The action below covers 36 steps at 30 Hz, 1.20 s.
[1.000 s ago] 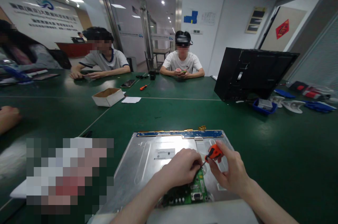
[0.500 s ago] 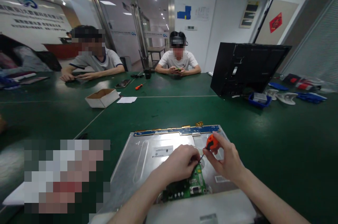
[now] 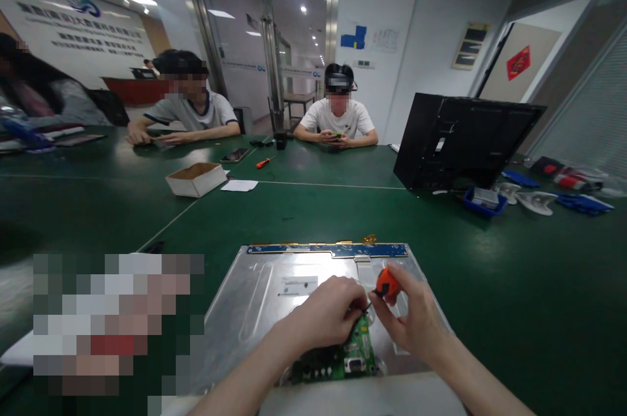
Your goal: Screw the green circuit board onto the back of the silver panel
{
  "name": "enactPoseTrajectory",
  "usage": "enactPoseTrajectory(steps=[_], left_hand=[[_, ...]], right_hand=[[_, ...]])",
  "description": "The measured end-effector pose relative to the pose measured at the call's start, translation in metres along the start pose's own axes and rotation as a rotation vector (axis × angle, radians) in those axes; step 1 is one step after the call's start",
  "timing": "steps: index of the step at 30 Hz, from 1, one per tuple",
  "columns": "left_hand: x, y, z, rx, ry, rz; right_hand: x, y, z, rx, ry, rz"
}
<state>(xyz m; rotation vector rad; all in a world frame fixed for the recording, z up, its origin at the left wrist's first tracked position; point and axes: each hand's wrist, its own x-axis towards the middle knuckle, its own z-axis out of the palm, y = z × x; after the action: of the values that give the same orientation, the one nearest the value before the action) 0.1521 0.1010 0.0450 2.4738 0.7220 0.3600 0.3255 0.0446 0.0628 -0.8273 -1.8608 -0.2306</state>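
Both forearms [image 3: 255,364] are bare and smooth-looking, broader at the lower edge of view, tapering to bare wrists [image 3: 296,332]; the fingers [image 3: 402,280] are slim.

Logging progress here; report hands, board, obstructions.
Right hand: grip on orange screwdriver. Left hand: beside it, hold unclear. Green board: on metal panel, partly hidden by left hand.

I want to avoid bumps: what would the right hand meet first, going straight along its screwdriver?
Probably the left hand, at the tip of the orange screwdriver; the green circuit board lies beneath, but depth is unclear.
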Motion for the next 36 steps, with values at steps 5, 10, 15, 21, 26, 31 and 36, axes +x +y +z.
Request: enactPoseTrajectory(steps=[5, 10, 15, 21, 26, 31, 36], left_hand=[[-0.0003, 0.0012, 0.0012, 0.018, 0.018, -0.010], [0.0005, 0.0038, -0.0010, 0.017, 0.004, -0.033], [0.0021, 0.0037, -0.0023, 0.046, -0.039, -0.031], [0.0023, 0.0030, -0.0005, 0.059, -0.022, -0.026], [0.0014, 0.0038, -0.0015, 0.025, -0.008, -0.035], [0.0013, 0.0034, -0.0011, 0.024, -0.014, -0.053], [0.0004, 0.0045, -0.0001, 0.038, -0.022, -0.037]], right_hand=[[-0.0007, 0.0010, -0.0004, 0.006, -0.036, 0.016], [-0.0034, 0.0020, 0.0003, 0.033, -0.065, 0.011], [-0.0042, 0.0038, -0.0008, 0.026, -0.056, 0.026], [-0.0039, 0.0025, 0.0002, 0.023, -0.026, 0.006], [-0.0003, 0.0017, -0.0008, -0.012, -0.031, 0.000], [-0.0019, -0.0010, -0.0021, 0.001, -0.044, 0.018], [-0.0062, -0.0060, -0.0024, 0.030, -0.050, -0.015]])
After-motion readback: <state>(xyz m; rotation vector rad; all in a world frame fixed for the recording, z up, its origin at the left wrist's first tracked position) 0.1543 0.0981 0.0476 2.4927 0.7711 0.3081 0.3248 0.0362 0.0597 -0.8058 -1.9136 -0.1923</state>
